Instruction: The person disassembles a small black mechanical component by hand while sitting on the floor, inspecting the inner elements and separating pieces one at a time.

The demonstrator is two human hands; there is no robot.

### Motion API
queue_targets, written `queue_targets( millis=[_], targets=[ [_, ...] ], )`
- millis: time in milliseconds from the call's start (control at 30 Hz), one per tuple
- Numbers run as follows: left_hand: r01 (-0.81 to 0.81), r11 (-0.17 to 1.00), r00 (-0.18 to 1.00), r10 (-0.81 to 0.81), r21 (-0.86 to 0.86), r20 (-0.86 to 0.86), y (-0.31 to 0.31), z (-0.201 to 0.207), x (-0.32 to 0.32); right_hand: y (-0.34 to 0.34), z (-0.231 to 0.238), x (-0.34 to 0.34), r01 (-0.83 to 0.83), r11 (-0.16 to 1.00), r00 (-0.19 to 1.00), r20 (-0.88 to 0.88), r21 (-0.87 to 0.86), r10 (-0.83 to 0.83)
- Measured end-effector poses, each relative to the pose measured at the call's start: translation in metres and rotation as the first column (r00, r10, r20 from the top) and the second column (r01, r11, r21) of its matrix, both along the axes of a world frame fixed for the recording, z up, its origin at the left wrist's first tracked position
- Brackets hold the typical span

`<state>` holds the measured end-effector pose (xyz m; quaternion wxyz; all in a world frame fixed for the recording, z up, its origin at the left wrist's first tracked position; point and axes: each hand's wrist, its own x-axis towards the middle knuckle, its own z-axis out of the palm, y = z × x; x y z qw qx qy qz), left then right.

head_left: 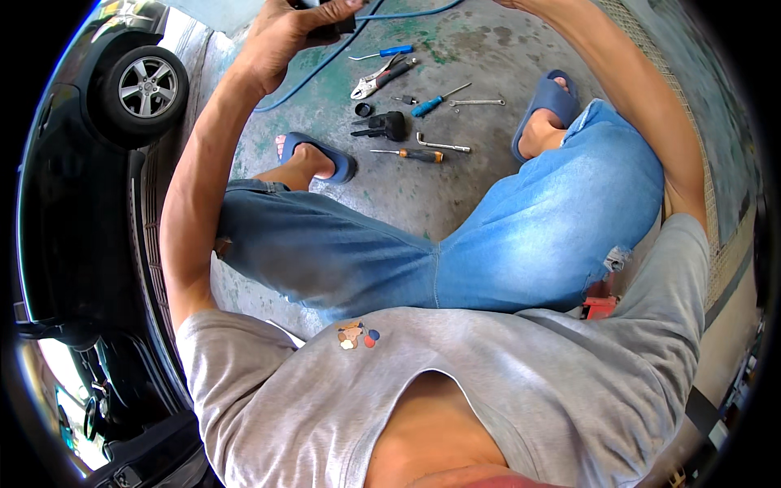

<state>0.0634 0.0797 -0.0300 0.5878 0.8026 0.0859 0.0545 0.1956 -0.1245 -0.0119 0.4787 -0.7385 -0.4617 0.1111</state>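
A stained green concrete floor (455, 49) beside a dark car (73, 187). The left hand (285, 32) clenches a black object (338, 28) at the top edge; the right hand is out of view (fingers unknowable). Two screwdrivers (439, 100), one pliers (378, 77).

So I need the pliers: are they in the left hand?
No, the pliers lie on the concrete floor; the left hand grips a dark object.
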Motion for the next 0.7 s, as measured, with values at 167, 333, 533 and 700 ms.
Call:
queue_targets(
  millis=[167,333,533,700],
  targets=[
    [-0.121,0.984,0.979,0.14,-0.132,0.146,-0.01,0.018,-0.014,-0.004,0.012,-0.024,0.076,0.997,0.954,0.291,-0.008,-0.07],
    [-0.068,0.954,0.96,0.143,-0.293,0.241,-0.01,0.027,-0.036,0.001,0.017,-0.038,0.092,0.994,0.932,0.356,-0.056,-0.066],
    [-0.018,0.846,0.885,0.261,-0.533,0.385,-0.018,0.008,-0.086,0.026,-0.01,-0.007,-0.03,0.999,0.93,0.365,-0.043,0.044],
    [0.066,0.666,0.836,0.37,-0.743,0.405,-0.055,-0.043,-0.128,0.038,-0.021,-0.002,0.041,0.999,0.949,0.311,0.026,-0.047]
  ],
)
